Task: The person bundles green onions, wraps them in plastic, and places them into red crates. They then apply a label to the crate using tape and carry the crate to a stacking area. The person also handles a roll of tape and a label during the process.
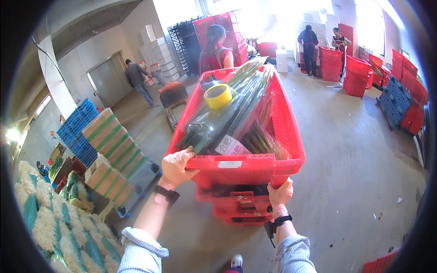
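Observation:
A red plastic crate tops a stack of red crates in front of me. My left hand grips its near left corner, thumb over the rim. My right hand holds the near right side lower down, just under the crate's corner; its fingertips are partly hidden. Inside lie long green stalks in clear plastic wrap, a shorter bundle of stalks and white printed paper. A roll of yellow tape rests on the wrapped stalks.
A person in a red vest stands beyond the crate. Cartons with green tape and bundled leafy vegetables with pale roots are at left. Another person walks near a door. Two people, red crates and a blue pallet are at right.

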The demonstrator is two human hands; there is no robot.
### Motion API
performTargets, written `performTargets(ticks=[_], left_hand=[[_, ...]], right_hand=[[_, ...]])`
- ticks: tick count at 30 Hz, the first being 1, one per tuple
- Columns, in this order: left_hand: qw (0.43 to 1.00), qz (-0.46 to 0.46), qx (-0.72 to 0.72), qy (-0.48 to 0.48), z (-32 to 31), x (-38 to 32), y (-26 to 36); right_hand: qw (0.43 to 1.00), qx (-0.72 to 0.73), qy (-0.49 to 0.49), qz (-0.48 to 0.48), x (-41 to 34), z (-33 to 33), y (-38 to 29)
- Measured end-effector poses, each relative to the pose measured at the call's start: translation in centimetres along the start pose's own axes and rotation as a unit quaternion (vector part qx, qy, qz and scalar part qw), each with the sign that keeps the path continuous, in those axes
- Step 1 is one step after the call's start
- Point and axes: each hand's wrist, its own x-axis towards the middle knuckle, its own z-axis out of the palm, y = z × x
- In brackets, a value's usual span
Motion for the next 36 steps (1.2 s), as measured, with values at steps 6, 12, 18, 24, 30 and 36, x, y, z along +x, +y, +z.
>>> performTargets(ticks=[6,12,18,24,30,36], left_hand=[[1.0,-0.003,0.022,0.009,13.1,7.9,-8.3],[1.0,0.003,0.002,-0.007,28.0,17.1,-16.6],[1.0,-0.004,0.013,0.024,41.5,23.8,-28.2],[0.999,-0.015,0.027,-0.019,51.8,30.9,-38.2],[0.998,-0.046,0.033,-0.016,59.8,34.8,-45.2],[0.999,-0.041,0.027,0.005,72.8,42.4,-53.4]], right_hand=[[0.999,0.015,-0.009,0.028,11.2,13.9,2.5],[0.998,0.012,-0.031,0.054,23.3,28.4,5.1],[0.999,0.019,-0.009,0.044,32.4,42.9,5.3],[0.999,0.039,-0.005,0.037,42.0,56.2,3.8],[0.999,0.04,-0.007,0.028,47.9,65.3,3.8],[0.997,0.018,-0.031,0.064,57.7,77.9,5.9]])
